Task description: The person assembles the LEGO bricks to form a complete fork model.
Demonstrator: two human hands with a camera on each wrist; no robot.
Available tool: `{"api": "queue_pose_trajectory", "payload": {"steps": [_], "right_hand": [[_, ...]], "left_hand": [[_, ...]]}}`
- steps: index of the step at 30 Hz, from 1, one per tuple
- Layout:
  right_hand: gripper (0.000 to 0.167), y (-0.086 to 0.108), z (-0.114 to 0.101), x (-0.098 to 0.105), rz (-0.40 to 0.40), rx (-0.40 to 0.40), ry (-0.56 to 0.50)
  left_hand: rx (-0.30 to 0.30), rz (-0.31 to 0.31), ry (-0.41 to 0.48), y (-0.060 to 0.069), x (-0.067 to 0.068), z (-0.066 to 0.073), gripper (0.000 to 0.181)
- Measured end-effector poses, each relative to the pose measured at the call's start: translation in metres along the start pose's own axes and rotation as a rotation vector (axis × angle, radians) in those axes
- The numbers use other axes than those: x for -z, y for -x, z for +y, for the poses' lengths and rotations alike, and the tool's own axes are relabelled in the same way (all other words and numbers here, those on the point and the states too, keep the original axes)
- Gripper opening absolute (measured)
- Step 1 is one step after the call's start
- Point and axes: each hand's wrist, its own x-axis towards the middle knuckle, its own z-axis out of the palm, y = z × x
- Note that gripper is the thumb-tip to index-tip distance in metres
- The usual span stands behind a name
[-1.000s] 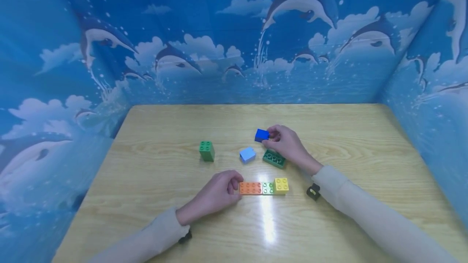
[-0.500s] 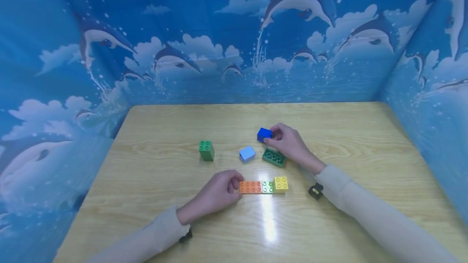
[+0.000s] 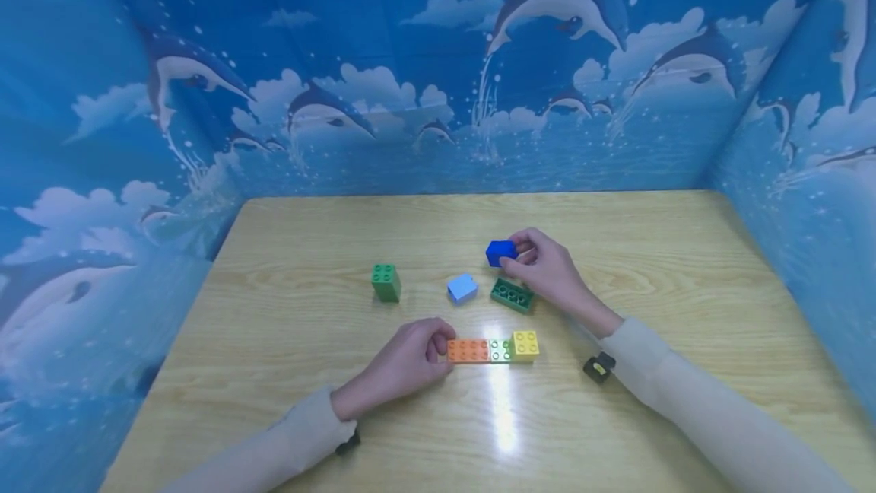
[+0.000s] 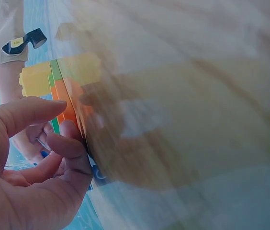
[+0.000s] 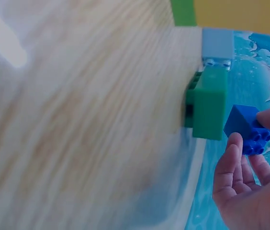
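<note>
In the head view my right hand (image 3: 545, 268) holds a dark blue brick (image 3: 500, 253) between thumb and fingers, beyond a dark green brick (image 3: 512, 295). The right wrist view shows studs on the blue brick (image 5: 242, 122), turned toward the palm. My left hand (image 3: 409, 360) pinches the left end of an orange brick (image 3: 468, 351) with curled fingers. Light green studs (image 3: 501, 351) continue the row to its right, and a taller yellow brick (image 3: 525, 345) stands at the far end. In the left wrist view the thumb and index finger touch the orange brick (image 4: 67, 103).
A light blue brick (image 3: 462, 289) lies left of the dark green one. Farther left stands a tall green block (image 3: 386, 283). The wooden table (image 3: 294, 249) is bounded by dolphin-printed walls (image 3: 424, 135) at the back and sides.
My right hand has shifted slightly right with the blue brick, which has turned a little in the fingers. The left hand and the orange row stay in place.
</note>
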Motion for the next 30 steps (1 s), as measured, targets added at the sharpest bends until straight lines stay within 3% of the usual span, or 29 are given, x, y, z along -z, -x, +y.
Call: {"api": "queue_pose_trajectory", "payload": {"steps": [8,16,30], "right_hand": [[0.046,0.013,-0.007,0.006,0.004,0.084,-0.039],[0.049,0.028,-0.021,0.009,-0.015,0.091,-0.064],[0.042,0.056,-0.031,0.005,-0.045,0.122,-0.060]], "left_hand": [[-0.002,0.003,0.005,0.000,-0.001,-0.001,0.039],[0.029,-0.006,0.001,0.000,0.000,-0.001,0.040],[0.011,0.001,-0.010,-0.002,0.000,0.000,0.039]]}}
